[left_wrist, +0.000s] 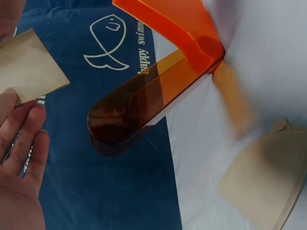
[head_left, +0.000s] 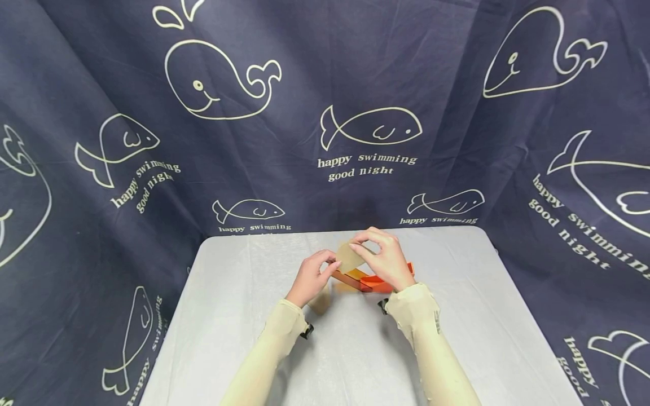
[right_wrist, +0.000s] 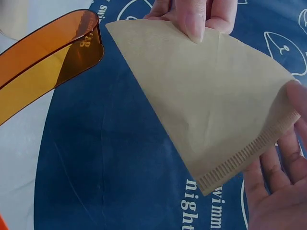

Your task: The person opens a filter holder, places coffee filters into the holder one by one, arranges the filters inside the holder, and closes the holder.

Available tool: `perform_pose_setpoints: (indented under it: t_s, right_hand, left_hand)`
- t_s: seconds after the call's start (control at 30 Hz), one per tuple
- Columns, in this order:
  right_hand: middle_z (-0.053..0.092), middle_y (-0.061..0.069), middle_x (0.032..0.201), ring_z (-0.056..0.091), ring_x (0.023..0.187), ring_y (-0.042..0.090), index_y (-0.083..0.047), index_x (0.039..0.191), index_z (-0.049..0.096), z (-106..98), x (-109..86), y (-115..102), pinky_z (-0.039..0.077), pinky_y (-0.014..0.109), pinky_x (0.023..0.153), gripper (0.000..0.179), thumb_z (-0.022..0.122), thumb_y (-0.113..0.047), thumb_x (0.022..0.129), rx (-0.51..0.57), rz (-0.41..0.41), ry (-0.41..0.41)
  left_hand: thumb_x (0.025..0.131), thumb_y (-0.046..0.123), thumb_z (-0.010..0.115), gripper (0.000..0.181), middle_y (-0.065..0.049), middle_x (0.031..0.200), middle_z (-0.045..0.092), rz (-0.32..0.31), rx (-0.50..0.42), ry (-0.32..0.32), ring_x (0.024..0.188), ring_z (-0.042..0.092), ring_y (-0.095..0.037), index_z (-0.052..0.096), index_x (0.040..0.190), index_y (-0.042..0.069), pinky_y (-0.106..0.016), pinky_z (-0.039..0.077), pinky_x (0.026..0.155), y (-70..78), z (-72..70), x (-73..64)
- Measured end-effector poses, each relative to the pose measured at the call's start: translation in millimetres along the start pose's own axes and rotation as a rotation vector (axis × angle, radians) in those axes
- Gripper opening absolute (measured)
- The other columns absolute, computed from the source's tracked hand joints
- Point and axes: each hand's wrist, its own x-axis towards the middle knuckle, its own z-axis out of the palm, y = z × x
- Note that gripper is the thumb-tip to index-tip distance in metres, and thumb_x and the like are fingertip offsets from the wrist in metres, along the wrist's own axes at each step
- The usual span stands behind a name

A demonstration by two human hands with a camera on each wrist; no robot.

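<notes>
A tan cone-shaped paper coffee filter (right_wrist: 206,96), with a crimped edge, is held up between both hands. My left hand (head_left: 308,277) pinches one side of it, thumb (right_wrist: 194,24) flat on the face. My right hand (head_left: 386,259) pinches the opposite, higher side between thumb and fingers. Just behind and below the hands, an orange plastic holder (left_wrist: 144,91) stands on the table, two arms spread in a V from one joined end. One arm is translucent amber; the other is brighter orange. The right hand partly hides it in the head view.
A second tan paper filter (left_wrist: 268,177) lies on the white table (head_left: 228,338), near the left wrist. Dark blue fabric with whale and fish drawings (head_left: 284,141) hangs around the table's back and sides.
</notes>
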Motion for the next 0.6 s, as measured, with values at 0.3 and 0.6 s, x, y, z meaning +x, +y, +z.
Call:
perform_pose_setpoints:
  t_s: [0.3,0.6]
  right_hand:
    - [0.074,-0.006,0.091,0.067,0.087,0.009,-0.021,0.096,0.081,-1,-1.3,2,0.051,0.022,0.086,0.007,0.081,-0.017,0.091,0.016,0.033,-0.004]
    - [0.076,0.003,0.097,0.067,0.093,0.012,-0.014,0.1,0.081,-6,-4.5,0,0.05,0.024,0.095,0.01,0.08,-0.011,0.091,0.074,0.171,0.025]
  left_hand:
    - [0.101,0.018,0.069,0.009,0.0,0.098,0.072,-0.043,-0.017,-0.011,0.094,0.067,-0.014,0.072,0.102,0.01,-0.034,0.057,0.087,1.3,-2.3,0.9]
    - [0.101,0.022,0.069,0.012,0.002,0.102,0.072,-0.068,-0.091,0.039,0.093,0.065,-0.011,0.071,0.11,0.015,-0.033,0.055,0.089,9.6,1.2,4.4]
